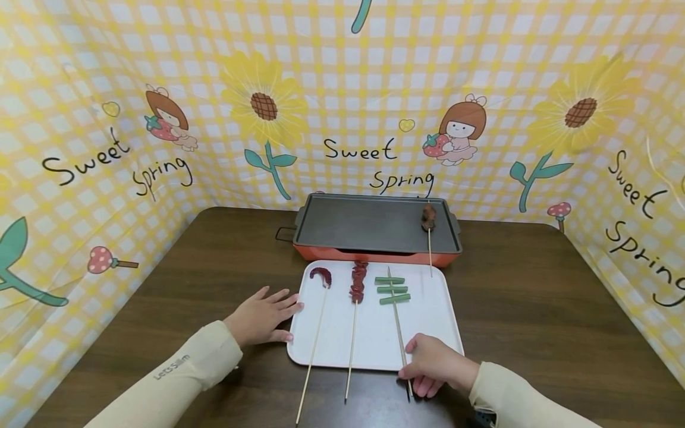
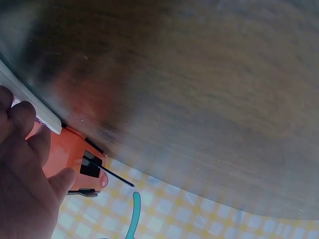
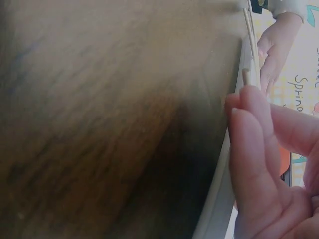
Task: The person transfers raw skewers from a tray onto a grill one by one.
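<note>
A white tray (image 1: 428, 321) lies on the table with three skewers across it. At its left is a skewer with a curled dark red piece (image 1: 321, 276); in the middle, a skewer of red meat chunks (image 1: 358, 281); to the right, a skewer of green bean pieces (image 1: 392, 290). My right hand (image 1: 436, 364) pinches the lower stick of the green bean skewer at the tray's near edge. In the right wrist view, the stick's end shows by the fingertips (image 3: 255, 99). My left hand (image 1: 262, 318) rests with spread fingers at the tray's left edge.
Behind the tray stands an orange electric griddle (image 1: 369, 223) with a dark flat plate. A browned meat skewer (image 1: 429, 219) lies on its right side, its stick reaching over the tray. A wire handle (image 1: 285, 233) juts out left. Checkered cloth (image 1: 342, 107) hangs around the wooden table (image 1: 535, 309).
</note>
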Demonstrator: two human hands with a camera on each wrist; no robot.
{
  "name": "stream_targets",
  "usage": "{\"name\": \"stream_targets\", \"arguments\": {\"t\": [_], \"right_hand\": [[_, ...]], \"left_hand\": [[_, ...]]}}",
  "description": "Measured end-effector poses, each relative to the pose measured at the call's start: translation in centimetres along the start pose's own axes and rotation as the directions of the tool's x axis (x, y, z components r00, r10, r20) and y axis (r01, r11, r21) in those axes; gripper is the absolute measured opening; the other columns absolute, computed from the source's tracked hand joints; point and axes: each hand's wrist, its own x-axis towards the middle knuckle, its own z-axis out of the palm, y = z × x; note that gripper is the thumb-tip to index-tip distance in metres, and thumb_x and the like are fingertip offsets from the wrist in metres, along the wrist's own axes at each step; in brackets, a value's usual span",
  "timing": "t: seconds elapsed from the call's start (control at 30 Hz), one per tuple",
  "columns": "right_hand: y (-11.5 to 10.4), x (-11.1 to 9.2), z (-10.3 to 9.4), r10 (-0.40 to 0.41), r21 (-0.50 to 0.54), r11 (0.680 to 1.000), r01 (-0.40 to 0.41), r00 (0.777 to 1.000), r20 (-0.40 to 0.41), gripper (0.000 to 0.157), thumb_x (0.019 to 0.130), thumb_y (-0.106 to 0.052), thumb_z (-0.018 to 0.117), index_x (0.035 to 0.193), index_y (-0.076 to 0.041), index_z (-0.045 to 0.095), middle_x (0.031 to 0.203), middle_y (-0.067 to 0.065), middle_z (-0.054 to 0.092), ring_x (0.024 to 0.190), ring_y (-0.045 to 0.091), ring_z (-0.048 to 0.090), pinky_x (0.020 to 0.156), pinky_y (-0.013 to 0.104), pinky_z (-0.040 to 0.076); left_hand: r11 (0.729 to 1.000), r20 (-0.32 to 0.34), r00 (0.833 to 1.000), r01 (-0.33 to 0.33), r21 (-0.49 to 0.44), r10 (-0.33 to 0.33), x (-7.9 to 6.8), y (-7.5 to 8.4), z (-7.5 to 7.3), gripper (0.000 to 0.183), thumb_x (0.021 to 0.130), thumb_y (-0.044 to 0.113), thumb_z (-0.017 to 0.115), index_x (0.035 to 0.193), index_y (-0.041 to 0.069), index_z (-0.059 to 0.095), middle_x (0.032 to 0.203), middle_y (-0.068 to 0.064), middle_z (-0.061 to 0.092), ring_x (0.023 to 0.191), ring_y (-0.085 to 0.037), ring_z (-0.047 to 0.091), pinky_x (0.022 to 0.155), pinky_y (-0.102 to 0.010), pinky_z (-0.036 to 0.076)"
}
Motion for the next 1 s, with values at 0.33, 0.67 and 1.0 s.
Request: {"name": "stream_targets", "arguments": {"t": [0.33,0.67,1.0], "right_hand": [[0.13,0.07,0.33,-0.049,-0.004,0.999,0.049,0.998,0.027,0.022,0.074,0.006,0.064,0.086,-0.002,0.048,0.047,0.006,0.056,0.036,0.009,0.052,0.037,0.027,0.047],[0.33,-0.09,0.3,-0.083,0.04,0.996,0.082,0.996,0.027,0.021,0.078,0.007,0.064,0.092,-0.001,0.051,0.048,0.004,0.054,0.036,0.007,0.051,0.037,0.023,0.044],[0.27,-0.43,-0.04,-0.098,0.015,0.995,0.098,0.994,0.041,0.021,0.079,0.006,0.065,0.094,-0.003,0.053,0.049,0.004,0.055,0.037,0.007,0.052,0.039,0.024,0.045]], "left_hand": [[1.0,-0.008,1.0,-0.001,0.004,0.001,-0.02,-0.02,0.2,0.065,0.091,0.052,0.054,0.142,0.012,0.049,0.146,-0.008,0.045,0.135,-0.031,0.038,0.106,-0.056,0.029],[1.0,-0.009,1.0,0.0,0.014,0.0,0.12,-0.23,0.48,0.065,0.091,0.054,0.052,0.142,0.013,0.049,0.146,-0.008,0.044,0.135,-0.031,0.038,0.106,-0.056,0.029],[1.0,-0.003,1.0,0.002,0.01,-0.002,0.18,-0.16,0.49,0.066,0.091,0.054,0.052,0.142,0.012,0.048,0.147,-0.008,0.044,0.136,-0.032,0.037,0.106,-0.057,0.029]]}}
